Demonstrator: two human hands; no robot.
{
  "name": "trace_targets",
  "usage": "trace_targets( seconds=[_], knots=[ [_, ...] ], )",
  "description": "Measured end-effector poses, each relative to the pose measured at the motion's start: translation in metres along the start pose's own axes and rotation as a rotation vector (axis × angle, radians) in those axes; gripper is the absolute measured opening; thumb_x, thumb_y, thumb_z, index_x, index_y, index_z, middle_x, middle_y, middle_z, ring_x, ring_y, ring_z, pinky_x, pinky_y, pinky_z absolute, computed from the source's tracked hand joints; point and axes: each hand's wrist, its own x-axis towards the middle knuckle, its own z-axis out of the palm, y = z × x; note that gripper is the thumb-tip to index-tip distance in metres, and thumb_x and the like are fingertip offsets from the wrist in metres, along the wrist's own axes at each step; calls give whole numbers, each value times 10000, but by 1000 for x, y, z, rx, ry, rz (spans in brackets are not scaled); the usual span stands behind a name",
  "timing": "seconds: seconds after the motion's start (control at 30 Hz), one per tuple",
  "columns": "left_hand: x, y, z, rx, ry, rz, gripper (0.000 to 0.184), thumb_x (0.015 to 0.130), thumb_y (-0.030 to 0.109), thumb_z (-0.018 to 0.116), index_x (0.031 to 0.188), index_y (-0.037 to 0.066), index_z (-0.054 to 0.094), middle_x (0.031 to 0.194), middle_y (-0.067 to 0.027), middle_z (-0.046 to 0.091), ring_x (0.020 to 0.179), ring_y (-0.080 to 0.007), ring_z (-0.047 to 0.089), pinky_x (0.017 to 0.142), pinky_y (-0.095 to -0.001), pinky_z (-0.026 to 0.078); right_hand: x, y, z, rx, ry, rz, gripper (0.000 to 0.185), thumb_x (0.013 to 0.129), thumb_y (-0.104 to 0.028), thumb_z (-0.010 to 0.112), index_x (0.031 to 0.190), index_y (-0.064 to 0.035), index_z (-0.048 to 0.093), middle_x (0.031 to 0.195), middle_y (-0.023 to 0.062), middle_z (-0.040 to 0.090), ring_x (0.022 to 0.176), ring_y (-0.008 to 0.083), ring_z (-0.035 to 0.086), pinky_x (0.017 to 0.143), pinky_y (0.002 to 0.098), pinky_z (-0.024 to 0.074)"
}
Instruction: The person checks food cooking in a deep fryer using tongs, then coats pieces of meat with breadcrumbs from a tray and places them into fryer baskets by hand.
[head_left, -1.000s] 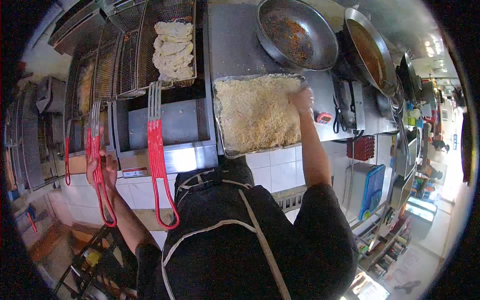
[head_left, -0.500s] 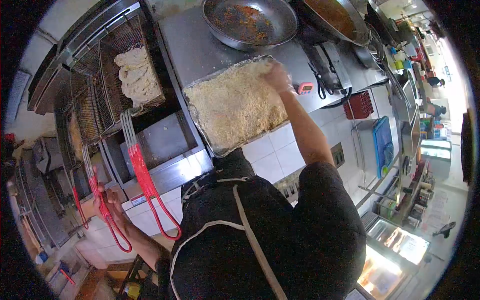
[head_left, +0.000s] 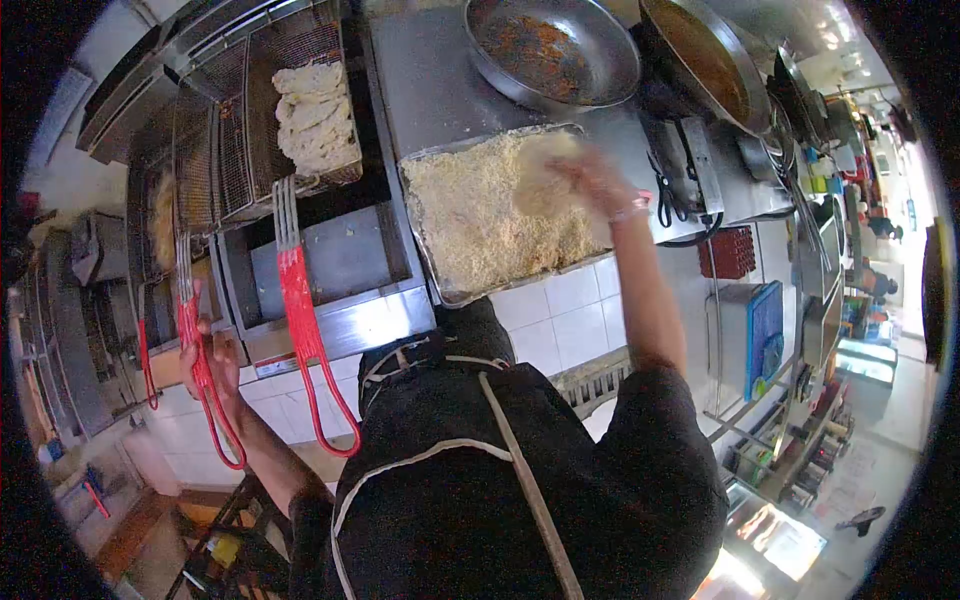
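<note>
Around the red handle (head_left: 198,365) of a wire fryer basket (head_left: 197,165) my left hand (head_left: 212,368) is closed. My right hand (head_left: 598,183), blurred by motion, is over the right side of a metal tray (head_left: 452,300) filled with pale crumbs (head_left: 490,215). A pale, flat, blurred piece (head_left: 545,178) hangs from its fingers above the crumbs. Left of the tray, pale coated pieces (head_left: 316,120) lie in another fryer basket (head_left: 262,90), whose red handle (head_left: 300,310) points toward me.
A large metal bowl (head_left: 552,55) with orange-brown crumbs stands behind the tray. Right of it is a wide pan (head_left: 700,55) with brown contents. Black cables (head_left: 668,195) lie on the counter. A blue-lidded container (head_left: 763,340) and a red crate (head_left: 728,252) are lower right.
My right hand has lifted from the crumbs' edge, and a pale piece now shows at its fingers. The view turned and turned partly back. My left hand stays on the red handle.
</note>
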Motion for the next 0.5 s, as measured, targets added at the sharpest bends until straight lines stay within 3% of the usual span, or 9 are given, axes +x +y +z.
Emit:
trace_targets(
  seconds=[0.1,0.17,0.2,0.23,0.27,0.33,0.37,0.43,0.5],
  knots=[
    [0,0,2,-3,0,-11,750,819,147,518,1395,9,58,970,-81,570,592,-131,504,593,-247,432,31,55,50,-276,-93,25,556,724,-336,708,1077,60,543,962,114,632,858,170,586,761,297,457],
    [-4,-1,0,76,147,30,756,810,141,530,1396,13,70,962,-84,585,621,-132,534,592,-241,437,36,77,67,-361,-126,59,641,699,-383,724,1105,70,521,979,142,628,890,196,593,789,307,454],
    [0,0,9,15,41,6,758,801,137,538,1392,2,82,969,-95,583,653,-143,566,592,-245,448,30,77,75,-476,0,32,702,660,-419,740,1113,68,516,983,165,624,913,224,595,797,323,456],
    [1,-2,12,13,57,33,758,801,137,538,1392,2,82,969,-95,583,653,-143,566,592,-245,448,30,75,82,-589,126,-3,762,622,-456,756,1121,65,510,987,188,621,936,251,598,805,339,458],
    [-1,-3,14,60,155,75,664,815,147,526,1358,-6,176,1014,-103,580,657,-136,552,584,-249,446,34,82,83,-602,163,122,797,587,-467,770,1120,66,511,997,209,615,958,281,594,811,354,460],
    [2,0,10,81,-67,35,582,830,151,505,1322,-35,258,1061,-119,584,666,-135,548,595,-248,457,19,58,87,-701,163,161,804,577,-532,742,1091,48,527,996,215,611,945,316,592,787,366,471],
    [3,1,12,78,-58,49,582,830,151,505,1322,-35,258,1061,-119,584,666,-135,548,595,-248,457,11,47,89,-795,183,214,817,567,-598,713,1062,30,543,994,222,607,931,351,589,763,379,483],
    [4,0,25,-13,-126,13,595,827,136,499,1330,-48,239,1060,-124,584,653,-154,553,605,-251,463,11,48,94,-830,71,154,794,559,-563,736,1052,29,547,979,218,612,899,333,600,745,369,489],
    [4,0,22,-30,69,49,804,779,136,552,1380,-28,44,977,-126,582,632,-196,593,570,-294,497,7,52,97,-859,-40,93,771,551,-528,759,1042,29,551,964,214,617,868,314,611,727,359,494]
  ],
)
